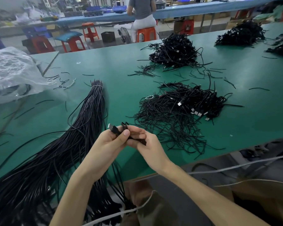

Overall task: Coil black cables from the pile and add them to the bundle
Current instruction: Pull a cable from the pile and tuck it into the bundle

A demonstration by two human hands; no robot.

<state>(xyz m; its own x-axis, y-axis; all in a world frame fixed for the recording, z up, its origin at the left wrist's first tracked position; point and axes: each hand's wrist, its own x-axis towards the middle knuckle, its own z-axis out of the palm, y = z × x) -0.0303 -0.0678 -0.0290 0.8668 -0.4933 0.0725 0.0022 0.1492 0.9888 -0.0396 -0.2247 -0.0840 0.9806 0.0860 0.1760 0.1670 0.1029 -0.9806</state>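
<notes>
Black cable (121, 128), head view: a small coil held up over the near side of the table (121, 62), silver plug (109, 126) poking out top left. Left hand (107, 145) closed round the coil, thumb laid across it. Right hand (148, 144) pinching the coil's lower end, fingers curled. The cable's tail drops between my wrists toward the lap.

Long sheaf (82, 128) of straight cables lies to the left, banded at its far end, near end spilling off the table. Near heap (183, 110) of tangled cables with plugs sits to the right.

Risks, as I judge them:
- The tail hangs among the sheaf's ends, so drawing it up could snag or drag neighbours along.
- If either grip loosens, the loops may spring open.
- A coil tossed at the near heap may catch in its stray ends.

Room: a bare green strip runs between long sheaf and near heap, straight ahead of the hands. The table edge runs diagonally under my right forearm, so anything set down short would fall off. Plastic bag (11, 70) far left, far heaps (175, 49) well apart.
</notes>
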